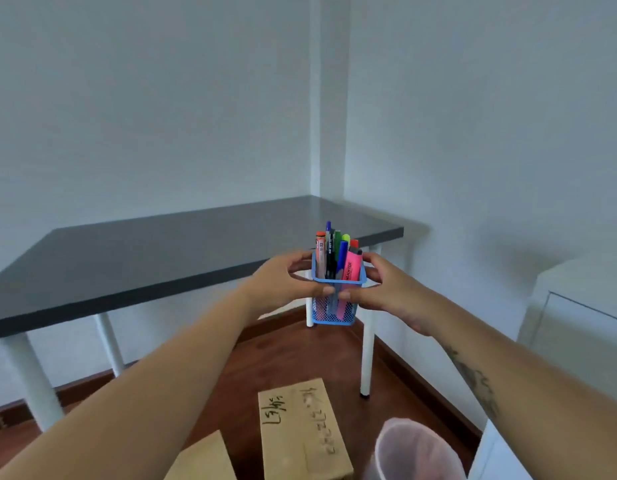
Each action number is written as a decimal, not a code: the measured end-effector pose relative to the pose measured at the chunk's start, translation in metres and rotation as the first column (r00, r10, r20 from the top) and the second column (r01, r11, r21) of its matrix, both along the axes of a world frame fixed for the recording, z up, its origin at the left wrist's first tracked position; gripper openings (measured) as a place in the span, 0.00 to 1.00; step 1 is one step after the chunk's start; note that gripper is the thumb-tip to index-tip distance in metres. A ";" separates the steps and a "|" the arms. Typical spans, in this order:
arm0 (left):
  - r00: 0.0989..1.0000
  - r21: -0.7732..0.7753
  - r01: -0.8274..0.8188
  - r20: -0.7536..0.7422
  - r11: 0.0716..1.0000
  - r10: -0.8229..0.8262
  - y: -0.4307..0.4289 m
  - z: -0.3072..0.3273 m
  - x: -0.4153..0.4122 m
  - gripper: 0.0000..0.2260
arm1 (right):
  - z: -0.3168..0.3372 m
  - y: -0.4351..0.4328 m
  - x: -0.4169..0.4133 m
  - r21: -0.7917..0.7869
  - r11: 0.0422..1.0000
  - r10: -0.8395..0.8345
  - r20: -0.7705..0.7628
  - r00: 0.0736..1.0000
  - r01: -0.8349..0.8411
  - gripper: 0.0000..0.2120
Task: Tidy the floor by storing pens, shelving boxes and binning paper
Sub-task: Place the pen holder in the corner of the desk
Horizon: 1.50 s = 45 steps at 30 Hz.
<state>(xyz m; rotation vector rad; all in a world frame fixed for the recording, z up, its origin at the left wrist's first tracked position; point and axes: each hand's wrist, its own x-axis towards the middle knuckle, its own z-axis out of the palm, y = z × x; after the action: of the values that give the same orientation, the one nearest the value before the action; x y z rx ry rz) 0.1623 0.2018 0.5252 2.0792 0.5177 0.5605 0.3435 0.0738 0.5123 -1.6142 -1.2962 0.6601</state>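
A blue mesh pen holder (334, 311) hangs in the air in front of the dark table's near edge, filled with several pens and highlighters (334, 252). My left hand (286, 280) grips its left side and my right hand (386, 289) its right side, thumbs meeting on the front. Two cardboard boxes lie on the wooden floor below: one with handwriting (300, 431) and a second (203, 462) at the bottom edge. A bin with a pinkish liner (418, 452) stands at the lower right.
The dark-topped table (161, 254) with white legs fills the corner of the room. A white cabinet (577, 323) stands along the right wall. Wooden floor (283, 358) shows under the table.
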 end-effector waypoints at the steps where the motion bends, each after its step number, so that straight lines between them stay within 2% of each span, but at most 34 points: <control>1: 1.000 -0.011 -0.001 0.011 1.000 0.001 0.013 0.008 0.007 0.24 | 0.008 0.013 0.006 0.031 0.999 0.011 -0.003 1.000 -0.011 0.30; 7: 0.996 0.037 -0.062 0.060 0.997 0.060 0.097 0.028 0.054 0.24 | 0.026 0.102 0.042 0.140 0.990 0.002 0.067 0.998 -0.012 0.21; 13: 0.996 0.023 -0.037 0.084 0.999 0.035 0.188 0.023 0.095 0.24 | 0.016 0.198 0.080 0.186 0.982 0.003 0.068 0.998 -0.016 0.20; 17: 0.996 -0.024 -0.030 0.078 0.999 0.032 0.243 0.009 0.115 0.22 | -0.002 0.255 0.096 0.161 0.987 -0.005 0.027 1.000 0.000 0.20; 23: 0.993 -0.211 -0.080 0.066 0.974 0.096 0.297 -0.004 0.139 0.24 | -0.007 0.311 0.116 0.099 0.995 -0.022 -0.040 0.999 0.026 0.19; 28: 0.986 -0.241 -0.167 -0.031 0.956 0.164 0.312 -0.013 0.157 0.28 | -0.017 0.342 0.130 -0.004 0.996 -0.091 -0.099 0.991 0.091 0.27; 30: 0.962 -0.141 -0.250 -0.150 0.958 0.228 0.315 -0.025 0.150 0.34 | -0.027 0.345 0.129 -0.041 0.988 -0.151 -0.079 0.985 0.148 0.27; 32: 0.868 0.150 -0.327 -0.343 0.933 0.359 0.328 -0.035 0.131 0.40 | -0.036 0.344 0.129 -0.079 0.973 -0.220 -0.022 0.975 0.218 0.26; 33: 0.793 0.322 -0.306 -0.434 0.896 0.427 0.334 -0.040 0.119 0.39 | -0.039 0.342 0.129 -0.099 0.965 -0.242 0.006 0.970 0.242 0.27; 35: 0.655 0.487 -0.266 -0.541 0.832 0.527 0.345 -0.041 0.100 0.32 | -0.044 0.347 0.130 -0.137 0.958 -0.247 0.053 0.968 0.252 0.31; 38: 0.564 0.546 -0.290 -0.566 0.786 0.601 0.353 -0.041 0.098 0.30 | -0.043 0.347 0.120 -0.160 0.937 -0.291 0.139 0.947 0.311 0.38; 41: 0.541 0.558 -0.324 -0.553 0.764 0.633 0.365 -0.041 0.106 0.32 | -0.036 0.351 0.107 -0.153 0.902 -0.372 0.198 0.907 0.404 0.42; 45: 0.521 0.540 -0.310 -0.592 0.782 0.615 0.391 -0.041 0.112 0.34 | -0.030 0.369 0.095 -0.086 0.873 -0.452 0.228 0.862 0.480 0.43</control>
<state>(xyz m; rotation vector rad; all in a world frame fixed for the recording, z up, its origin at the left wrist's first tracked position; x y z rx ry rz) 0.2743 0.5927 0.4845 2.5010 1.6350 0.0346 0.4380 0.4427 0.4820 -2.0617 -0.9476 0.2928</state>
